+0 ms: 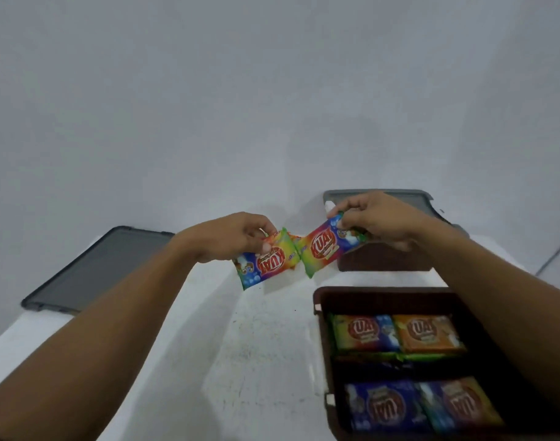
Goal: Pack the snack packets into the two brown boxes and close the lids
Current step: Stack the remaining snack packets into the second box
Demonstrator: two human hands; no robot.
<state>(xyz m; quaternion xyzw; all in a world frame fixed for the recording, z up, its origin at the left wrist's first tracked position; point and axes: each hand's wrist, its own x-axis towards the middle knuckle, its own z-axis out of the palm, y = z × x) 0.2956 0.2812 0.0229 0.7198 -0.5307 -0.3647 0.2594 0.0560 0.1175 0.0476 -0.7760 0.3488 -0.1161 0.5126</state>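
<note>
Overhead, head view, both bare forearms reach up from the bottom corners toward mid-frame.

Left hand (232, 237): centre of the frame, fingers pinched shut on the upper corner of the left KUAT packet (266, 264), which hangs below the hand, above the table.

Right hand (375, 219): just right of centre, fingers clamped on the blue-green end of the right KUAT packet (324, 249), which slants down to the left.

Two held packets: rainbow-coloured wrappers with red round logos; their inner ends meet, touching or joined at a seam, between the hands. Which of the two I cannot tell.

Near brown box (323, 345): lower right of the frame, lid off, partly hidden under the right forearm. Four packets lie flat inside it in two rows.

Upper row: a green-and-blue packet (364, 332) beside an orange packet (426, 332).

Lower row: a blue packet (386, 405) beside a blue-and-yellow packet (460, 402), both blurred.

Far brown box (383, 257): right of centre, behind the near one, just under the right hand; its inside is hidden.

Grey lid, left (94, 268): lies flat at the left of the frame, at the table's edge.

Grey lid, far (412, 198): behind the right hand, by the far box; leaning or flat is unclear.

White table (256, 345): speckled with small dark flecks in the lower centre.

Wall: plain pale grey fills the upper half.
</note>
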